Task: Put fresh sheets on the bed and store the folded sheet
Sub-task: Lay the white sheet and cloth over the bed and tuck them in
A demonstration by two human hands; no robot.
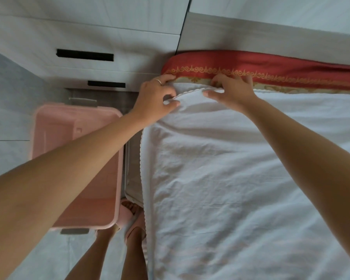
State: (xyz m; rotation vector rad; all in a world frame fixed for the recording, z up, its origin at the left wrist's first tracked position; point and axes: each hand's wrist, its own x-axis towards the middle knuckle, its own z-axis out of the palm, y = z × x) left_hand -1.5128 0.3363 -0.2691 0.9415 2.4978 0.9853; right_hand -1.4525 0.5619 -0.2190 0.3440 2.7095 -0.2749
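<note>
A white sheet [230, 168] with a scalloped trim lies spread over the bed, creased, its left edge hanging down the bed's side. At the head of the bed a red pillow [251, 63] with gold scroll trim lies across. My left hand [156, 98], a ring on one finger, pinches the sheet's top corner between thumb and fingers. My right hand [230, 88] grips the sheet's top edge just below the pillow, its fingers curled over the hem. No folded sheet is in view.
A pink plastic storage box [77, 168] with grey clips stands on the floor left of the bed, partly under my left arm. White drawers [89, 63] with dark slot handles stand behind it. My feet in pink slippers [131, 217] are between box and bed.
</note>
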